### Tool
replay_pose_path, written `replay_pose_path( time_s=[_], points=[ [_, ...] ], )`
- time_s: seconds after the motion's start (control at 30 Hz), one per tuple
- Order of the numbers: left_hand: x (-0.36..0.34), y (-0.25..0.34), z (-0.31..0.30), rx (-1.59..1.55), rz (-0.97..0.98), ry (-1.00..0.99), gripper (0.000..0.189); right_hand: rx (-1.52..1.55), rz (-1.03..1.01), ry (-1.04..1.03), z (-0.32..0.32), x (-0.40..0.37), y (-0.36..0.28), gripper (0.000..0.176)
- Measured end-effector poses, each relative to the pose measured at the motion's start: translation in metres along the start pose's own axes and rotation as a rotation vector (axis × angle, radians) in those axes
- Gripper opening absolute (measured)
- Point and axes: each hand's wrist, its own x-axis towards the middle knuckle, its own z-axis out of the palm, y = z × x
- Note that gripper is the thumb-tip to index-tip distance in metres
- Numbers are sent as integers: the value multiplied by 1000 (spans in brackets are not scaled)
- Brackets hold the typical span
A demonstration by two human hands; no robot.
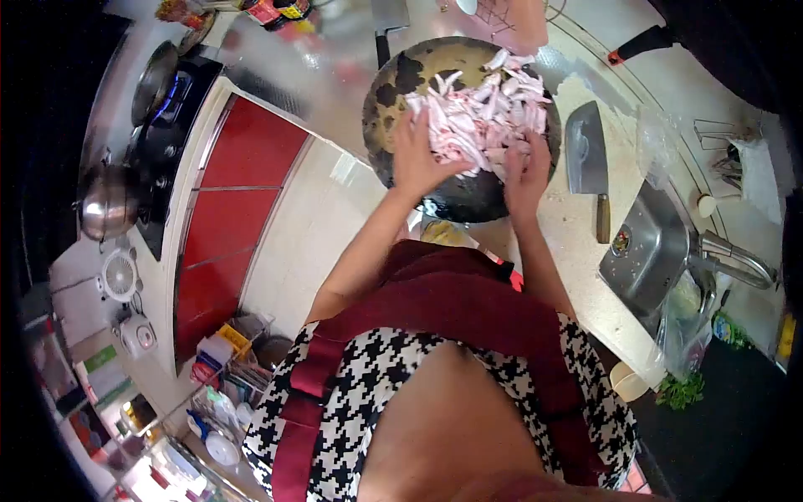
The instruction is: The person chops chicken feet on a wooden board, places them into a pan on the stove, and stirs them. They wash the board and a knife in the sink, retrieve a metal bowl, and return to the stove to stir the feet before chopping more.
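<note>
A round dark chopping board [401, 79] lies on the counter, piled with pale pink strips of cut raw meat [485, 109]. My left hand [418, 155] rests on the left side of the pile, fingers spread over the strips. My right hand [527, 171] presses against the pile's lower right edge, fingers curled into the meat. Both hands seem to be gathering the strips; neither lifts anything clear of the board.
A cleaver [587, 159] lies flat on the counter right of the board. A second knife [386, 25] sits beyond the board. A steel sink [648, 251] with a tap [736, 259] is at the right. A gas stove [163, 117] with pots is at the left.
</note>
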Motion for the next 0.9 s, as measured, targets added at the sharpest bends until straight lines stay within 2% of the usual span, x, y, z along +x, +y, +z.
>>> replay_pose_path(
  time_s=[0.07,0.17,0.27,0.37,0.43,0.5,0.57,0.6,0.63,0.7,0.77,0.83,0.9],
  points=[
    [2,-2,1,-141,28,16,110,-190,-85,73,28,-8,-23,41],
    [17,-6,8,-227,95,39,89,-194,18,94,55,-10,-37,40],
    [31,-7,24,-372,169,134,70,-124,91,110,68,-5,-44,34],
    [35,-1,25,-568,151,93,59,39,213,186,79,-1,-46,25],
    [35,2,32,-664,104,134,44,202,260,198,85,3,-48,23],
    [38,3,38,-761,49,109,38,255,184,234,92,5,-47,24],
    [39,10,32,-886,24,75,35,0,257,206,91,5,-47,25],
    [43,16,30,-908,25,132,32,40,229,214,91,8,-53,31],
    [47,21,26,-930,33,185,29,89,267,212,90,9,-54,30],
    [55,24,18,-869,76,209,26,2,113,178,85,18,-62,28],
    [62,30,1,-942,24,238,26,84,197,188,87,29,-90,28],
    [74,35,-21,-926,55,306,26,125,158,181,88,41,-111,30],
    [91,30,-48,-994,114,299,25,246,211,218,100,57,-149,35]
  ],
)
